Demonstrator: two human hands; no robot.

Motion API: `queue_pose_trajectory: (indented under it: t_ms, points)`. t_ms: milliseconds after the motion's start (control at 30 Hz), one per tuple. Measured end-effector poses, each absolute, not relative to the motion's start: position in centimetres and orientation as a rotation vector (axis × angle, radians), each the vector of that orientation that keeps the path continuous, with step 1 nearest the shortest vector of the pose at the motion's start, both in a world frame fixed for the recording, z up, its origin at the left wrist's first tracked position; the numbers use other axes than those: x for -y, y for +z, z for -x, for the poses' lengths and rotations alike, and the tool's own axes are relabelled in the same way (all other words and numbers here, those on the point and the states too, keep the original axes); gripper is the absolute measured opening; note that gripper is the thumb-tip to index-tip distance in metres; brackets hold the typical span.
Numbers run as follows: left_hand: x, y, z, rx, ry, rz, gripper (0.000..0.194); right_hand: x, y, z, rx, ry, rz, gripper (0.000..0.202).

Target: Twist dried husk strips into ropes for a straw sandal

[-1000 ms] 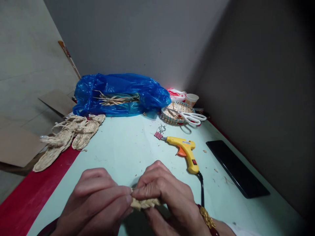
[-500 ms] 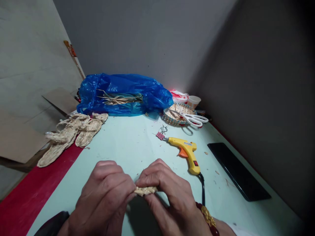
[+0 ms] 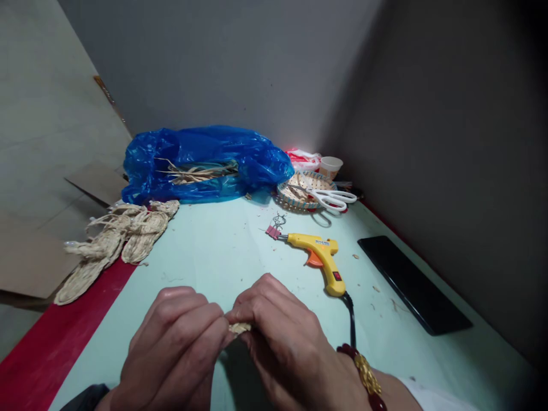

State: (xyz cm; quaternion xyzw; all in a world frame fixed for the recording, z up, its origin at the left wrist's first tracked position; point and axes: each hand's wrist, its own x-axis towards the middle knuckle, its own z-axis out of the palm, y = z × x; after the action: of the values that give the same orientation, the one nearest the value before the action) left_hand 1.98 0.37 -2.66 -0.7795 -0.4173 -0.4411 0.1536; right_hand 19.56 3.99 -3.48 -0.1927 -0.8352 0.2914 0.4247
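Straw piece (image 3: 240,327), small and pale, sits pinched between your two hands just above the near edge of the table (image 3: 222,251), only a sliver of it showing between the fingertips. Your left hand (image 3: 175,348) curls closed on its left end, knuckles up; your right hand (image 3: 285,337), a beaded bracelet (image 3: 363,374) at its wrist, closes on the right end, so the hands meet over it. Beyond them, at the back of the table, lies a blue plastic bag (image 3: 205,162) with dry stalks inside. To your left, woven straw sandals (image 3: 115,240) rest at the table's edge. A black phone (image 3: 413,285) lies at right; a yellow glue gun (image 3: 319,257) lies just beyond your right hand; white scissors (image 3: 334,198) rest on a small woven tray (image 3: 286,194).
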Motion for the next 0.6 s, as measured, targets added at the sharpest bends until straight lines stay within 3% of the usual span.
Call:
queue_pose_trajectory:
  t_ms: [100,200,333,467,600]
  points:
    - [-0.2,-3.0,-2.1,1.051,-1.172,2.288,0.02,-4.0,-3.4,-19.7,2.113,0.762,0.476,0.016]
    - [-0.3,-3.4,-2.2,1.288,-1.309,2.405,0.019,-4.4,-3.1,-20.0,2.139,0.867,0.553,0.013]
    - [-1.3,-3.5,-1.9,2.033,-1.781,2.527,0.006,-5.2,-2.5,-20.2,2.101,1.089,0.794,0.011]
    - [-2.7,-3.0,-0.7,2.431,-2.588,1.976,0.025,-6.1,-2.4,-20.2,2.016,1.309,0.957,0.005]
    - [-3.1,-2.5,0.1,2.433,-2.551,1.852,0.021,-6.8,-2.5,-20.4,1.954,1.489,1.018,0.008]
